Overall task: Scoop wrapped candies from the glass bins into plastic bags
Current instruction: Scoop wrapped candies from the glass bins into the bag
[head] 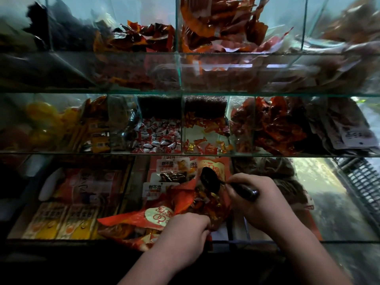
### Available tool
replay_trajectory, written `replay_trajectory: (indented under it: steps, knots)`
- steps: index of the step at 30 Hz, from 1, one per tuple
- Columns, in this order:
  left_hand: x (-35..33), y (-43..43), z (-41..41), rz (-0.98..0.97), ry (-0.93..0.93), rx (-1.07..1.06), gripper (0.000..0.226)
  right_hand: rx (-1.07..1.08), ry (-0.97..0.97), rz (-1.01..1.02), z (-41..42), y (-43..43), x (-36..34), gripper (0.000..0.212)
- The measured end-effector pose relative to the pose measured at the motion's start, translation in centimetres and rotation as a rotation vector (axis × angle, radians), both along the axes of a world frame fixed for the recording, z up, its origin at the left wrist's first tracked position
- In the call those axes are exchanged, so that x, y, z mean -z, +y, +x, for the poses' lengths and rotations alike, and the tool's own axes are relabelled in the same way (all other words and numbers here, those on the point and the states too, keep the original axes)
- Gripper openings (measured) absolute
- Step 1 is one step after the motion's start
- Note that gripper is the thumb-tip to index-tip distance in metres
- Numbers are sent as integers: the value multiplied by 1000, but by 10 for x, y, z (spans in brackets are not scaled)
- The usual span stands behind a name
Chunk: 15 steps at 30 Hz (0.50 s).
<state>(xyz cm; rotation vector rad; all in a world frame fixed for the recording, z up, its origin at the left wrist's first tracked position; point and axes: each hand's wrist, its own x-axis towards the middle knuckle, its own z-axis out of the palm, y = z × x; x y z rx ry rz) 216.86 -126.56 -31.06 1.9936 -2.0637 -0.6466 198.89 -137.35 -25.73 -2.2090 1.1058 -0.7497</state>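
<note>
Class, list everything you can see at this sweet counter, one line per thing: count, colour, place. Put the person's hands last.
glass bins: three tiers, clear, filling the view
red-and-white candies: many, middle tier, centre bin
orange-and-gold candies: several, bin just right of those
red packets: many, top tier, centre
yellow packs: several, bottom tier, left
plastic bag: one, red, bottom tier, front, candies inside
scoop: one, dark, above the plastic bag's mouth
crate: one, black, far right
left hand: grips the plastic bag's edge
right hand: grips the scoop's handle
</note>
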Motion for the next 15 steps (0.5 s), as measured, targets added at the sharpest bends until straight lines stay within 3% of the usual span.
replay_trajectory:
  steps: [4,7,11,13,15]
  knots:
    - [0,2,0,23,116,-126,22,-75,-41,-69,-8,7,18,8]
    - [-6,-9,5,89,197,-270,38,-83,47,-37,-13,18,39,13]
    - [-8,-32,11,117,161,-433,31,81,188,-89,-4,33,50,33]
    - [-4,-36,14,99,135,-523,44,156,156,-90,4,37,49,42]
    - [2,-34,20,76,147,-571,65,179,81,-32,11,37,47,36]
